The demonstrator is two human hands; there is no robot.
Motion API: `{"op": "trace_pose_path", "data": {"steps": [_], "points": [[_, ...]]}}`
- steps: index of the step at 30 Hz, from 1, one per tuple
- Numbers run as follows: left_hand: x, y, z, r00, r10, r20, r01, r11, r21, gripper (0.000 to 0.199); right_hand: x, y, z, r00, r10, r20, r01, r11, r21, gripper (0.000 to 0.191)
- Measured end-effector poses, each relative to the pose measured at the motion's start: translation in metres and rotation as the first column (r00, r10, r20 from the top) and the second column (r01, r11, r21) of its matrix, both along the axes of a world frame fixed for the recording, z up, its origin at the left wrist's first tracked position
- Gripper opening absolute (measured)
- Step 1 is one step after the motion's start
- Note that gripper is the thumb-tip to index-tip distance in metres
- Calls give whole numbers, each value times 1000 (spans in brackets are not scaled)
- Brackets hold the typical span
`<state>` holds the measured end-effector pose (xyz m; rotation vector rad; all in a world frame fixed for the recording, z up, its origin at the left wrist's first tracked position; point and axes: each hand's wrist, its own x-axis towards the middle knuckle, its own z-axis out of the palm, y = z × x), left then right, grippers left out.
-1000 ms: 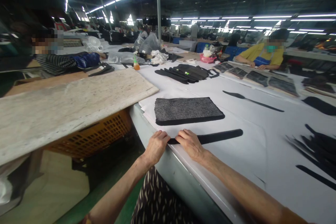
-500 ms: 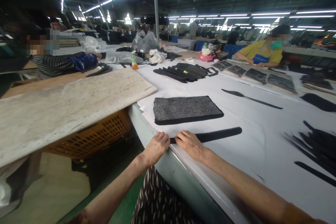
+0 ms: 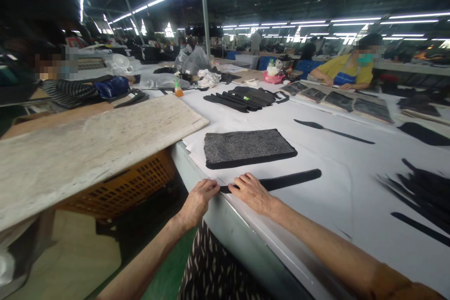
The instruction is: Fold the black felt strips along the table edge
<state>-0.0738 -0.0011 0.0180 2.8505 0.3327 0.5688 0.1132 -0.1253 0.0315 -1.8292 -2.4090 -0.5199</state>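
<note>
A long black fabric strip [image 3: 295, 179] lies on the white tabletop, its left end reaching the table's edge. My left hand [image 3: 197, 200] pinches that left end at the edge, fingers closed. Over the strip, a short way to the right, is my right hand [image 3: 252, 193], its fingers bent and closed on the cloth. A short piece of strip shows between the two hands; the parts under my fingers are hidden. Just beyond them rests a folded grey-black knitted panel [image 3: 249, 146] with a black lower border.
A pale board [image 3: 105, 136] juts in from the left above an orange crate [image 3: 130, 185]. Black strips [image 3: 422, 192] lie to the right, with a pile of black pieces [image 3: 246, 97] farther back. A co-worker in yellow [image 3: 363, 72] sits across the table.
My left hand has moved a little to the left and the gap between my hands has widened, showing more strip. My right hand has stayed nearly in place on the strip.
</note>
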Motion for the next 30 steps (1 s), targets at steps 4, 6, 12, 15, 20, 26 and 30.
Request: {"op": "trace_pose_path", "data": {"steps": [4, 6, 12, 15, 20, 26, 30], "points": [[-3, -2, -8, 995, 64, 77, -49, 982, -184, 51, 4, -4, 0, 1000, 8, -1, -8, 1000, -15, 22], [-3, -7, -9, 988, 109, 111, -73, 954, -290, 47, 6, -7, 1, 1000, 2, 0, -2, 1000, -26, 24], [2, -20, -5, 848, 486, 211, -245, 713, -657, 29, -5, -2, 2, 1000, 17, 2, -17, 999, -36, 19], [7, -20, -7, 843, 536, 40, -289, 515, -807, 42, -14, 8, 1, 999, 33, 13, -33, 999, -20, 12], [14, -15, -12, 835, 549, -38, -214, 259, -942, 37, -20, 19, 1, 998, 56, 17, -56, 998, -8, 10], [11, -12, -16, 819, 570, -75, -185, 137, -973, 33, -2, 14, 2, 993, 110, 42, -108, 993, -42, 13], [6, -8, -24, 803, 587, -103, -192, 92, -977, 32, 12, 6, -3, 995, 103, 18, -102, 995, -19, 17]]}}
